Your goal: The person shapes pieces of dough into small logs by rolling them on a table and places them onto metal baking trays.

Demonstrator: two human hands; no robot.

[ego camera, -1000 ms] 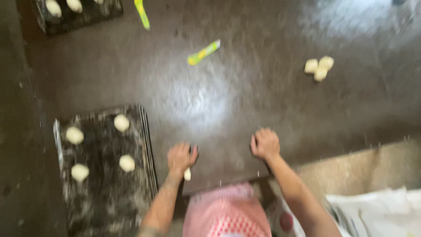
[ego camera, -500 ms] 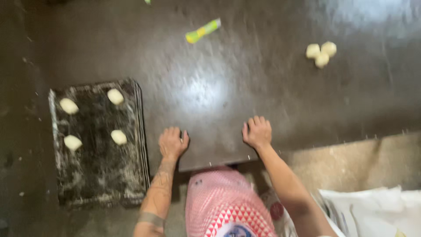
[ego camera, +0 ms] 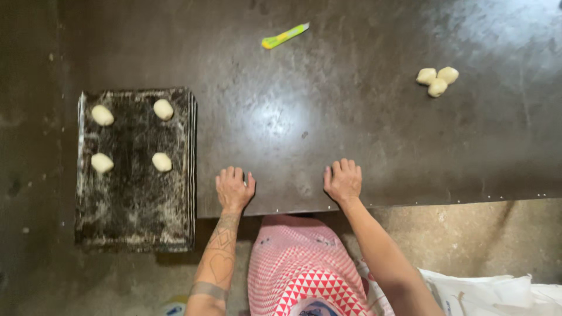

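My left hand (ego camera: 233, 188) rests flat on the dark work table (ego camera: 328, 117) near its front edge, fingers apart, holding nothing. My right hand (ego camera: 343, 181) lies flat on the same table a little to the right, also empty. To the left of my left hand sits a dark floured baking tray (ego camera: 137, 205) carrying several small pale dough balls, among them one (ego camera: 162, 162) nearest my left hand and another (ego camera: 102, 115) at the far left.
Three pale dough balls (ego camera: 437, 81) are clustered at the far right of the table. A yellow-green utility knife (ego camera: 285, 35) lies at the back centre. A white sack (ego camera: 497, 289) lies on the floor at lower right. My red-and-white patterned apron (ego camera: 298, 269) is below the table edge.
The view has shifted so the tray and hands sit lower in the picture. A second tray at the back left has gone out of view. Both hands now rest flat, further apart.
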